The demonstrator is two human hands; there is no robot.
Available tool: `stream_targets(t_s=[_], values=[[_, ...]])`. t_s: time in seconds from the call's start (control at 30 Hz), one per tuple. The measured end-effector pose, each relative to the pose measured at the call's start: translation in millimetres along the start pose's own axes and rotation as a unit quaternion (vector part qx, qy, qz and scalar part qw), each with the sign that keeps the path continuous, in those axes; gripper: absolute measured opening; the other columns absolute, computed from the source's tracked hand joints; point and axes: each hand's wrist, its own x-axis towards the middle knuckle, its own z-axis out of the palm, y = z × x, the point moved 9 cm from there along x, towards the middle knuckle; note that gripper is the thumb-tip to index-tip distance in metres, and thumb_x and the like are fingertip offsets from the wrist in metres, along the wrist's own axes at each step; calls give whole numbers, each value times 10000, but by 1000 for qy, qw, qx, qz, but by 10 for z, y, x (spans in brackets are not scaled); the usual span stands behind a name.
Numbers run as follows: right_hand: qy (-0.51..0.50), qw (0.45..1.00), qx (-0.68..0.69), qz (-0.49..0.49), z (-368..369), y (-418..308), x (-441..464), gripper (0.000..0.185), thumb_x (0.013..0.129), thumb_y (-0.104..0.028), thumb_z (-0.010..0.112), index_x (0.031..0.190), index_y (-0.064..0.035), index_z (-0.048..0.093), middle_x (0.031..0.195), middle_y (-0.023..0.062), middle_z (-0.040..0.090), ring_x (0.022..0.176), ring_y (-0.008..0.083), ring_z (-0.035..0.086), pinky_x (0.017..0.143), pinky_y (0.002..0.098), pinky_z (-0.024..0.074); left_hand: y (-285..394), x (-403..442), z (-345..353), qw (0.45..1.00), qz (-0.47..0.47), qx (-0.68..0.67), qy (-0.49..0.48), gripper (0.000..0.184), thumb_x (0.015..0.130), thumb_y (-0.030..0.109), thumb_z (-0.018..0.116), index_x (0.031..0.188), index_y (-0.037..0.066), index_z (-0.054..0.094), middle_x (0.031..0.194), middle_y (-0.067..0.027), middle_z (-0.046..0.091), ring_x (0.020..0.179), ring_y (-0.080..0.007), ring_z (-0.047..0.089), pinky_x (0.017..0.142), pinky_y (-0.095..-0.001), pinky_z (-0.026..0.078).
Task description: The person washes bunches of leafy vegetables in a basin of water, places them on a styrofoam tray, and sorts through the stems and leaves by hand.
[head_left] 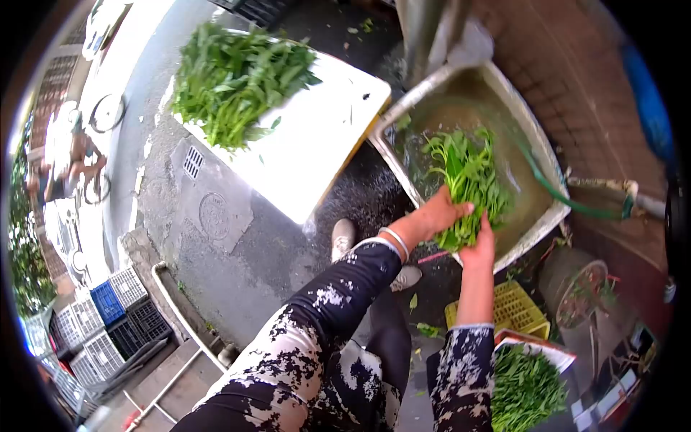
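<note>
A bunch of leafy greens (471,173) is held between my two hands over a white-rimmed basin (529,108) of murky water. My left hand (437,214) wraps the stems from the left side, thumb across them. From below, my right hand (481,243) closes on the lower end of the same bunch, its fingers partly hidden by leaves. A green hose (540,180) runs over the basin's right rim into the water. Whether the leaf tips touch the water I cannot tell.
A large pile of greens (234,79) lies on a white board (309,122) to the left. Below the basin are a yellow crate (518,306), a container of greens (529,389) and a plant pot (579,281). Stacked crates (108,309) and a white pipe (180,306) stand lower left.
</note>
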Motion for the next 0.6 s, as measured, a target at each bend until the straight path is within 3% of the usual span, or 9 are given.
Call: stream_targets(t_s=[0.1, 0.13, 0.3, 0.33, 0.37, 0.5, 0.6], values=[[-19, 999, -20, -28, 424, 196, -364, 411, 921, -341, 391, 1218, -60, 438, 1194, 78, 508, 1082, 227, 496, 915, 391, 403, 300, -411, -212, 998, 12, -40, -49, 516, 825, 175, 606, 1214, -26, 333, 1028, -142, 557, 900, -189, 545, 755, -314, 473], [-42, 998, -22, -46, 644, 288, -474, 414, 922, -339, 391, 1214, -50, 437, 1194, 75, 508, 1072, 224, 499, 914, 388, 402, 451, -541, -313, 994, 48, -49, -80, 557, 823, 169, 608, 1253, -13, 305, 1092, -134, 532, 980, -184, 513, 833, -305, 438], [-109, 985, -58, -122, 1874, 1044, -722, 445, 911, -304, 441, 1250, -21, 381, 1212, 79, 476, 1092, 204, 466, 927, 351, 374, 1169, -1125, -1449, 977, 181, -35, -103, 609, 815, 143, 613, 1303, 12, 273, 1201, -109, 465, 1108, -164, 426, 939, -300, 361], [-131, 981, -65, -129, 2207, 1255, -674, 441, 911, -303, 444, 1245, -21, 386, 1208, 75, 479, 1086, 199, 469, 922, 348, 376, 1306, -1181, -1820, 978, 190, 47, -75, 620, 805, 134, 624, 1307, 24, 275, 1186, -102, 479, 1082, -157, 446, 931, -293, 369], [-144, 978, -77, -128, 2455, 1486, -659, 436, 910, -301, 447, 1240, -20, 391, 1204, 70, 482, 1080, 194, 472, 918, 345, 377, 1322, -1217, -2161, 987, 136, 52, -69, 643, 789, 135, 644, 1308, 35, 278, 1171, -90, 493, 1064, -148, 461, 929, -284, 371], [-166, 975, -84, -125, 3532, 2436, -384, 419, 917, -342, 414, 1224, -57, 422, 1183, 46, 499, 1065, 169, 477, 915, 330, 380, 2116, -1614, -3399, 976, 207, 42, -51, 585, 759, 138, 682, 1242, 40, 367, 1136, -55, 520, 1033, -124, 475, 900, -280, 393], [-182, 969, -89, -143, 4177, 3116, 25, 425, 910, -336, 440, 1205, -31, 430, 1163, 50, 507, 1046, 156, 482, 910, 305, 383, 2400, -1640, -4378, 975, 171, 143, 11, 552, 737, 164, 708, 1192, 55, 417, 1084, -34, 554, 1000, -109, 492, 885, -280, 403]])
